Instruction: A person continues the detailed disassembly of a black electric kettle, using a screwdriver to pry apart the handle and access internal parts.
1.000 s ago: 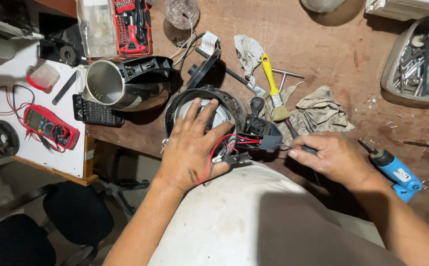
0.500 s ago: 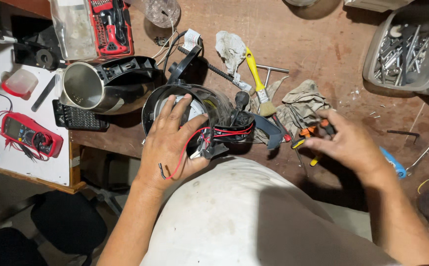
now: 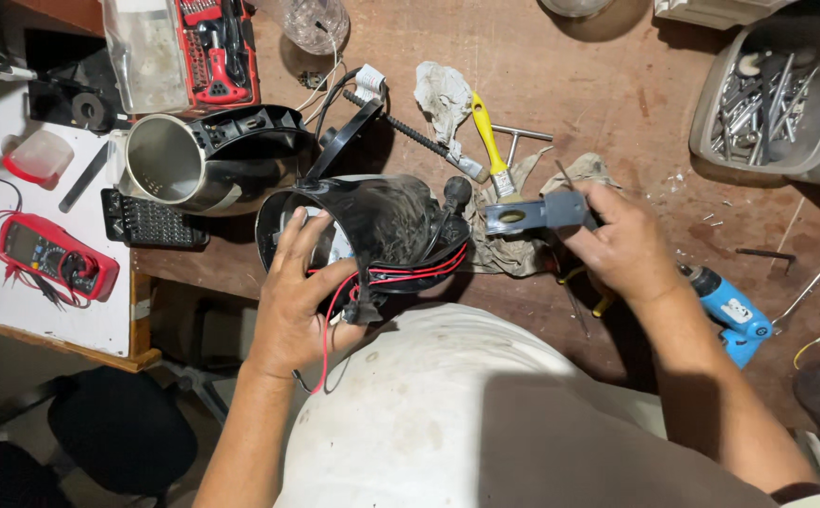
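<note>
My left hand (image 3: 295,301) is wrapped round the black kettle base (image 3: 372,235) against my belly, red wires (image 3: 400,273) dangling, right hand (image 3: 621,246) pinching a grey plastic part (image 3: 534,214) over the rag (image 3: 513,249), steel kettle (image 3: 184,165) just beside.

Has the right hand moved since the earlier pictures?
Yes. The right hand has moved up and away from the blue tool, toward the yellow-handled brush, and now holds a grey part.
</note>
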